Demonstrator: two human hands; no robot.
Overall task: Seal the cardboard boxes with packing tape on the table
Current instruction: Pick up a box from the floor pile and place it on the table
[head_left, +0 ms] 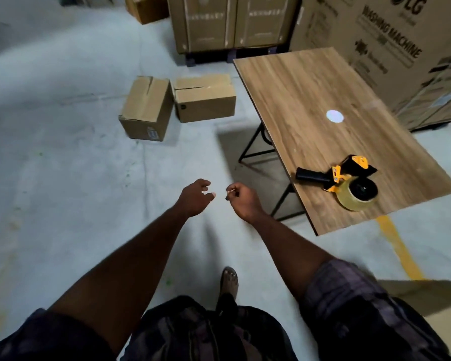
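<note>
On the floor [63, 165] at upper centre of the frame, a left cardboard box [146, 108] and a right cardboard box [205, 100] were set just beside each other, left of the table [310, 95]. A tape dispenser [349, 181] was laid on the table's near end. Large cartons [391, 48] were stacked behind. At lower centre, the left hand [194, 198] was held loosely spread, nothing gripped; the right hand [242, 198] was curled, and whether anything was pinched could not be told.

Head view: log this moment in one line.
left hand open | right hand pinches small thin item | tape dispenser on table | two cardboard boxes on floor
</note>
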